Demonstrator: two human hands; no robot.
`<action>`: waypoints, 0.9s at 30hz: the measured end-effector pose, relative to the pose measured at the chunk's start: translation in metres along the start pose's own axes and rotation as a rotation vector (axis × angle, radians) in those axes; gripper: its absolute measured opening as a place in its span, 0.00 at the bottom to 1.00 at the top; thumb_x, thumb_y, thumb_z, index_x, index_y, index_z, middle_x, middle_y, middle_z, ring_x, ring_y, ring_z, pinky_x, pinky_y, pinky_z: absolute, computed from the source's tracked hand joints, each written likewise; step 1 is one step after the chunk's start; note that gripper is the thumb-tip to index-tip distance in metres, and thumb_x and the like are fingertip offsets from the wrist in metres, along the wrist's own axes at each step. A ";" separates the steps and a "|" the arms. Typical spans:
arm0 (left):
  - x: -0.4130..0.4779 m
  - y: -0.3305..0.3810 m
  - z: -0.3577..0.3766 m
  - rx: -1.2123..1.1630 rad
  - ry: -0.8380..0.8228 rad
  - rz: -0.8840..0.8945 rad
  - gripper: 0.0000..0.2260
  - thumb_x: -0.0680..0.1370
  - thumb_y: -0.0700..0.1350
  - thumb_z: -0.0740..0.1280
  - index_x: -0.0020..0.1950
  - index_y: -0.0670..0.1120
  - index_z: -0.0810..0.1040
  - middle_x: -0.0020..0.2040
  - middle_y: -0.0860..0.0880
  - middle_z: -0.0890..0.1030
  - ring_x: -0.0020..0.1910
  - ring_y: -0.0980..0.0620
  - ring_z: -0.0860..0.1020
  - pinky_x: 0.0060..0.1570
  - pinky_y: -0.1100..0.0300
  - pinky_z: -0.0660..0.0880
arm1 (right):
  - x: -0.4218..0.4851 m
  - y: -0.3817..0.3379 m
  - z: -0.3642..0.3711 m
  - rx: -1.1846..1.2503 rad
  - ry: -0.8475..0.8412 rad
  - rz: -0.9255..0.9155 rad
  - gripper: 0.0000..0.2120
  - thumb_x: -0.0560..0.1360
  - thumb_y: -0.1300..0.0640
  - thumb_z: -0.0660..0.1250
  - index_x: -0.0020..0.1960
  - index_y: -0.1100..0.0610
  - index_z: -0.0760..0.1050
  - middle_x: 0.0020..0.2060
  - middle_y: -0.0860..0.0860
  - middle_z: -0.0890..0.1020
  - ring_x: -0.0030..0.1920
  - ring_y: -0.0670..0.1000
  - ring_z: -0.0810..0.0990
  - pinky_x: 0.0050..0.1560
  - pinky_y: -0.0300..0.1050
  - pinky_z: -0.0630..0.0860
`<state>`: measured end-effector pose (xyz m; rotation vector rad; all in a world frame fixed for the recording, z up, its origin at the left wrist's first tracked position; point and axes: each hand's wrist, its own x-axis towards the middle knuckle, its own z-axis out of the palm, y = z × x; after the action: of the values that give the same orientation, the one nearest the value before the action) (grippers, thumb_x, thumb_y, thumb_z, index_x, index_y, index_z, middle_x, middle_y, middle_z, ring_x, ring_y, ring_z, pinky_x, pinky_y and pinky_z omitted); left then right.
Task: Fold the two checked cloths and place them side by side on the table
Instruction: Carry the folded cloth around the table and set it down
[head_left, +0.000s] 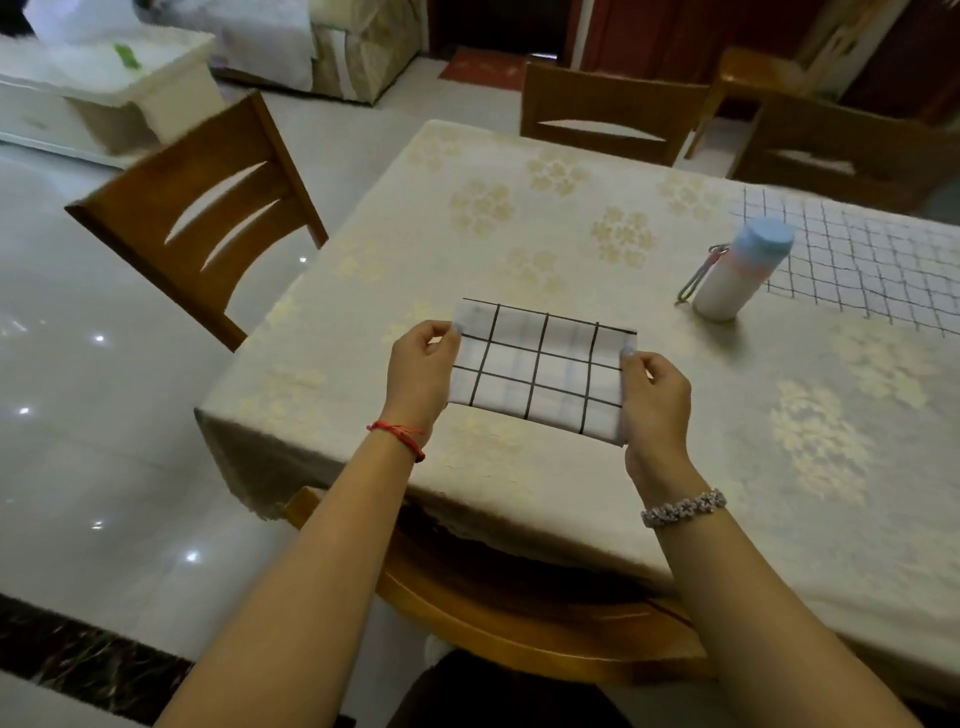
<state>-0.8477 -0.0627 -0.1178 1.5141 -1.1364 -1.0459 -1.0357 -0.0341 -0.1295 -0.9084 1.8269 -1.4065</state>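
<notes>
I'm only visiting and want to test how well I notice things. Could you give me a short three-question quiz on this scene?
1. True or false: both the left hand and the right hand hold the folded checked cloth.
2. What stands between it and the unfolded checked cloth? A) cup B) bottle C) book
3. Fill in: the unfolded checked cloth lies spread on the ____.
Key: 1 true; 2 B; 3 table.

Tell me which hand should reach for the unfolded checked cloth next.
Right, probably: the unfolded cloth lies past the bottle on the side of the right hand; the left hand would have to cross the folded cloth.
</notes>
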 end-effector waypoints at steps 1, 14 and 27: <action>0.003 -0.002 0.005 0.004 -0.021 -0.004 0.07 0.79 0.45 0.61 0.46 0.44 0.76 0.33 0.52 0.73 0.29 0.55 0.67 0.27 0.62 0.64 | 0.002 0.002 -0.003 0.001 0.022 0.003 0.14 0.78 0.54 0.61 0.35 0.55 0.70 0.30 0.50 0.70 0.33 0.48 0.66 0.34 0.43 0.64; 0.031 -0.015 0.092 -0.001 -0.209 -0.068 0.07 0.79 0.44 0.61 0.47 0.44 0.76 0.33 0.51 0.76 0.28 0.56 0.71 0.19 0.73 0.63 | 0.049 0.038 -0.047 -0.053 0.210 0.106 0.14 0.78 0.52 0.61 0.34 0.53 0.71 0.33 0.54 0.73 0.36 0.53 0.70 0.38 0.47 0.67; 0.062 -0.051 0.135 0.094 -0.167 -0.108 0.06 0.79 0.43 0.61 0.46 0.44 0.77 0.37 0.54 0.77 0.36 0.59 0.74 0.37 0.64 0.72 | 0.107 0.075 -0.050 -0.168 0.111 0.183 0.08 0.78 0.53 0.61 0.44 0.55 0.75 0.40 0.52 0.79 0.42 0.52 0.76 0.46 0.51 0.76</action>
<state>-0.9566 -0.1419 -0.1993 1.6005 -1.2447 -1.2261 -1.1458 -0.0836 -0.2006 -0.7352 2.0797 -1.2261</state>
